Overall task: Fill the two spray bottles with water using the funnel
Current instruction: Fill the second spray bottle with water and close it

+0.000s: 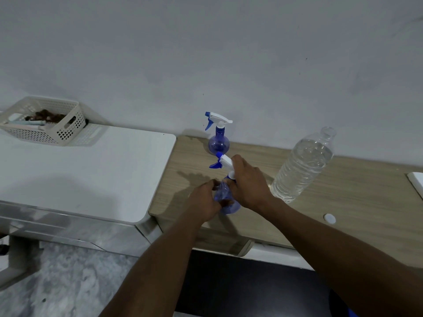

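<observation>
Two blue spray bottles with white and blue trigger heads are on the wooden desk [343,191]. The far spray bottle [218,143] stands upright near the wall, untouched. The near spray bottle [225,197] is held between both hands. My left hand [206,202] wraps its blue body from the left. My right hand [248,179] grips its white trigger head [225,161] and neck from the right. A clear water bottle [302,165], uncapped and mostly full, stands to the right. Its white cap [329,218] lies on the desk. No funnel is visible.
A white table [80,170] adjoins the desk on the left, with a perforated white basket [45,124] of small items at its back. A white object [416,181] sits at the desk's right edge. The wall runs close behind.
</observation>
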The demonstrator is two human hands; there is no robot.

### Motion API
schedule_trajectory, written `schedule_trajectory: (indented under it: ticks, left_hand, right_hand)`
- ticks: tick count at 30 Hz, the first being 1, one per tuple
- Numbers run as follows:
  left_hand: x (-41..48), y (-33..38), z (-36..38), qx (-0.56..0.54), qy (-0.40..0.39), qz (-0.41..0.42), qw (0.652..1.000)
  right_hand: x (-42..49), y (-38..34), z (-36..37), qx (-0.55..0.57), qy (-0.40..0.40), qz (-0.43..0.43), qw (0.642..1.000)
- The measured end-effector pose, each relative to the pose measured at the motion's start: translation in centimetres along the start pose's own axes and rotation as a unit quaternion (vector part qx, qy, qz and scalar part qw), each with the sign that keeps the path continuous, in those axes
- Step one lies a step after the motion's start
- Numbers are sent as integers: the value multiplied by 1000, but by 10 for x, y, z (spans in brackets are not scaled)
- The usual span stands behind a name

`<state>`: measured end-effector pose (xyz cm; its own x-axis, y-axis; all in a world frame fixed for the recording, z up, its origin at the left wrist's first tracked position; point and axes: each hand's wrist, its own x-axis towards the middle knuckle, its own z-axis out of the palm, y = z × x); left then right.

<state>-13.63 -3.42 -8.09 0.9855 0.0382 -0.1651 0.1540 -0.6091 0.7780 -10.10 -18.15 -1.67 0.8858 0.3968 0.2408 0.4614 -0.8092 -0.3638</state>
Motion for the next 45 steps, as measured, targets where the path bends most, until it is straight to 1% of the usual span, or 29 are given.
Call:
schedule_trajectory:
  ticks: [4, 7, 9, 11, 14, 16, 19, 21, 24, 25, 27, 30, 32, 34, 35, 37, 40, 45]
  left_hand:
    - [0, -1, 0, 2, 8, 10, 1000]
    - [-1, 1, -2, -2, 7, 12, 1000]
    - [-2, 0, -4, -18, -3, 14, 1000]
    - [-3, 1, -6, -38, -19, 16, 999]
    - [-4, 5, -7, -45, -47, 24, 998]
    - [-6, 11, -4, -36, -86, 36, 995]
    - [-9, 21, 4, -37, -129, 49, 990]
    - [-11, 27, 5, -38, -149, 44, 987]
    - [-10, 23, -6, -48, -185, -25, 981]
    - [-9, 16, -12, -30, -174, -48, 983]
    - [-5, -7, -29, 27, -104, -79, 991]
    - [-6, -36, -56, 47, 4, -120, 992]
    - [-6, -44, -67, 48, 36, -124, 990]
    - [-5, -45, -69, 36, 45, -122, 991]
    - [-5, -44, -68, 32, 44, -121, 991]
    - [-5, -43, -64, 33, 38, -117, 992]
    - [-7, -40, -60, 43, 32, -116, 992]
    - [-9, -38, -58, 45, 23, -115, 992]
  right_hand:
    - [0, 0, 1, 20, 9, 4, 1000]
    - [-2, 6, 3, 75, 20, 39, 996]
    - [-6, 12, 6, 182, 31, 81, 979]
    - [-12, 16, 9, 291, 45, 113, 949]
    - [-18, 15, 12, 366, 50, 132, 920]
    - [-16, 14, 12, 385, 37, 139, 912]
    - [-9, 16, 8, 399, 6, 153, 904]
    - [-5, 21, 0, 395, -23, 152, 906]
    - [-7, 33, -21, 384, -72, 146, 909]
    - [-9, 41, -26, 384, -92, 142, 908]
    - [-17, 59, -30, 373, -136, 139, 907]
    - [-30, 75, -30, 339, -203, 158, 905]
    - [-37, 76, -25, 319, -240, 173, 900]
    - [-42, 72, -20, 322, -262, 194, 889]
    - [-45, 72, -14, 316, -266, 199, 888]
    - [-48, 70, -6, 293, -280, 198, 892]
    - [-50, 60, -6, 289, -276, 203, 894]
    - [-48, 62, -7, 273, -267, 171, 908]
